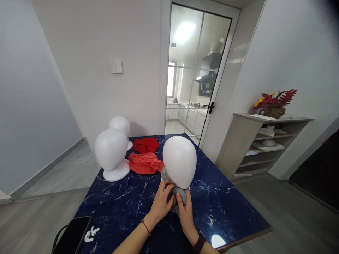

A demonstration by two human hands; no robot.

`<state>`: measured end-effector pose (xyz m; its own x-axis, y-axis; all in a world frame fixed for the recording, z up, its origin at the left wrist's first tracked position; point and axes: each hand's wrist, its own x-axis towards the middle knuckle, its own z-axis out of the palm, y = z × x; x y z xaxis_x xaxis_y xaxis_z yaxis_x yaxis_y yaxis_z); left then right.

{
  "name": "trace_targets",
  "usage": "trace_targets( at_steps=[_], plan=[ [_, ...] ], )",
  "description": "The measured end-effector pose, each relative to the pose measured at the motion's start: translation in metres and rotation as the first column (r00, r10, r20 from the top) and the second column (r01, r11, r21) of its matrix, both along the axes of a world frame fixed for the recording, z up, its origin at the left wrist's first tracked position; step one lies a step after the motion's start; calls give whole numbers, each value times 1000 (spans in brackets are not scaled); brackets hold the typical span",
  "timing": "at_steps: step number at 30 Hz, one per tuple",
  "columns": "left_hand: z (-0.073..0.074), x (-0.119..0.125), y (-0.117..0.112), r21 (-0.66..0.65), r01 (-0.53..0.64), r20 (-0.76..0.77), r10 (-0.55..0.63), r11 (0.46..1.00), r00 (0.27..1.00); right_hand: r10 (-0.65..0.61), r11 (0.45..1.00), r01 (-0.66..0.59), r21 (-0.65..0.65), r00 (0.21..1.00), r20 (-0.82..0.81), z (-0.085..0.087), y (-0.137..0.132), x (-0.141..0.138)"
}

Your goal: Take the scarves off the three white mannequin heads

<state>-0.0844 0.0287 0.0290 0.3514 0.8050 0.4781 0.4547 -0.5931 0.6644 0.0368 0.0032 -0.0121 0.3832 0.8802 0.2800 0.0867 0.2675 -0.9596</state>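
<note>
A white mannequin head (pixel 180 160) stands upright on the blue table, right in front of me. Grey cloth (pixel 180 194) is bunched around its neck, below the chin. My left hand (pixel 162 200) grips the cloth on the left side, fingers bent into it. On the right side, my right hand (pixel 185 210) pinches the same cloth between thumb and fingers. The neck and part of the base are hidden behind the cloth and my hands. A coral-red cloth (pixel 145 163) lies crumpled just left of the head.
Two more white mannequin heads, a nearer one (pixel 111 151) and a farther one (pixel 120 125), stand at the table's left. A darker red cloth (pixel 146 144) lies behind the coral one. A phone (pixel 72 234) and white earbuds (pixel 91 233) lie at the near left of the marbled table (pixel 119 203).
</note>
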Motion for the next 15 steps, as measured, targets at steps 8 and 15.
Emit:
trace_targets(
  at_steps=[8,15],
  plan=[
    [-3,7,-13,105,18,-109,-7,994,994,-54,998,55,11,996,-70,-4,2,8],
    [-16,-1,-14,152,45,-288,1,987,958,-152,988,149,-49,987,-45,-13,12,14]
  ],
)
